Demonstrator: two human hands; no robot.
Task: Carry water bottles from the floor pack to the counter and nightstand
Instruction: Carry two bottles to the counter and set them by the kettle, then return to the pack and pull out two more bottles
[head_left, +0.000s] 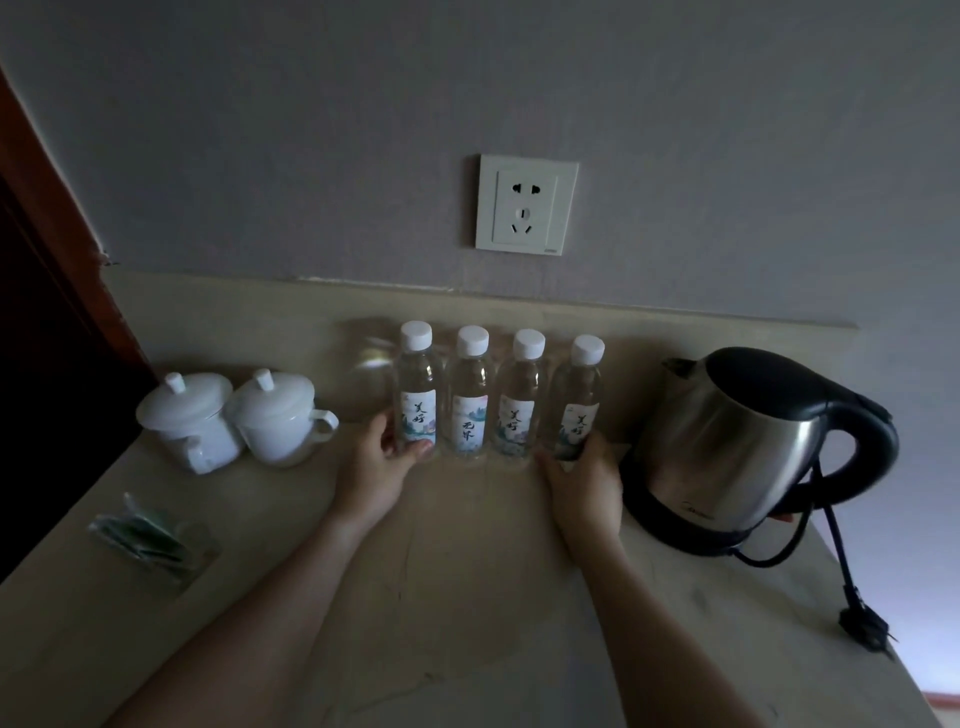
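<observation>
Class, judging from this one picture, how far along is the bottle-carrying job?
Done: four bottles stand in a row on the counter. In hand: the left hand grips the leftmost bottle, the right hand the rightmost bottle, seemingly straightening the row. Left: the nightstand and floor pack are out of view, so that share cannot be judged.
</observation>
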